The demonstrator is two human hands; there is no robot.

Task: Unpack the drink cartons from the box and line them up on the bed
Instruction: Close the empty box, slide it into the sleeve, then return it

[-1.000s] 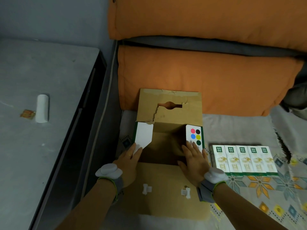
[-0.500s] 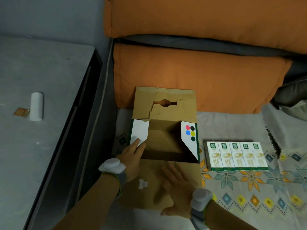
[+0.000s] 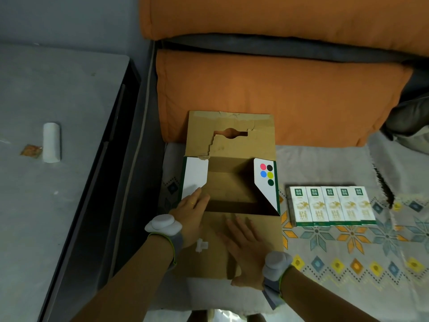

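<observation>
Brown cardboard box [image 3: 232,182], flaps open, on patterned bed [image 3: 348,256]; five white drink cartons [image 3: 332,206] ranked just beside it.
We would pin the flaps and check inside for leftovers. Left grip [image 3: 191,212], fingers straight, on the box edge; right grip [image 3: 246,242] flat on the front flap [image 3: 267,228]; both hold nothing.

the floor of the box [image 3: 232,145] is lost in shadow. print on the cartons [image 3: 332,206] is too small to read. the right hand [image 3: 247,251] covers part of the near flap [image 3: 267,231]; both forearms [image 3: 130,282] leave the bottom edge.
</observation>
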